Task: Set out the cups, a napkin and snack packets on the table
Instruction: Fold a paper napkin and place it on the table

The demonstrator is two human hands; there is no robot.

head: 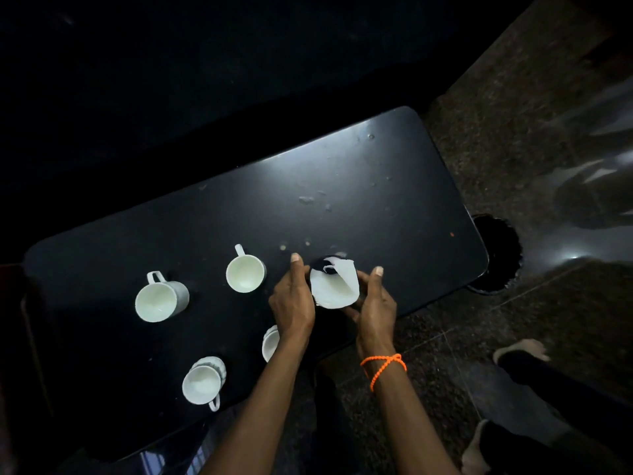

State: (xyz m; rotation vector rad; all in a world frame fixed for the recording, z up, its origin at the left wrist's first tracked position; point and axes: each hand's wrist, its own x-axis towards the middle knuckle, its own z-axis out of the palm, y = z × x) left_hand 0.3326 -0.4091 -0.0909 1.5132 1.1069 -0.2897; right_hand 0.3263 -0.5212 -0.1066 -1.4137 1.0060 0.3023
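Several white cups stand on the black table point(376, 186): one at the left point(157, 301), one in the middle point(244, 273), one near the front edge point(202, 382), and one point(270, 343) partly hidden behind my left forearm. Between my hands is a white napkin point(334, 286), curled over something dark at its top. My left hand point(293, 303) holds the napkin's left side and my right hand point(375, 305), with an orange band at the wrist, holds its right side. No snack packets are in view.
Crumbs and smears point(308, 199) dot the tabletop's far middle. A dark round object point(498, 255) sits on the speckled stone floor by the table's right end. Another person's feet point(520, 351) stand at the lower right. The far side is dark.
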